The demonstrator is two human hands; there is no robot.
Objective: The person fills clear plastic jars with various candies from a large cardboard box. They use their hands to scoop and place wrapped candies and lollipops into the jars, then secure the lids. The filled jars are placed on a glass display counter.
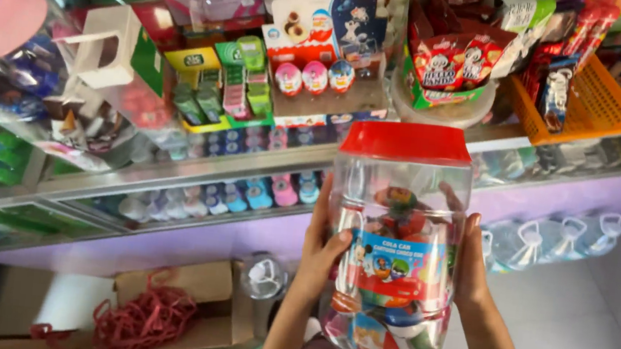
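Two hands are holding up a big clear candy jar in front of a shop shelf.

The left hand (322, 248) is gripping the left side of the candy jar (397, 243), and the right hand (471, 266) is pressing flat on its right side. The jar is standing upright with its red lid (406, 141) on, and colourful wrapped sweets are sitting inside. Far behind it, the glass shelf (251, 163) is carrying chocolate eggs (314, 78) and an orange basket (583, 102).

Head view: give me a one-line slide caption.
Left hand and right hand hold a clear red-lidded jar of wrapped sweets before a glass counter.
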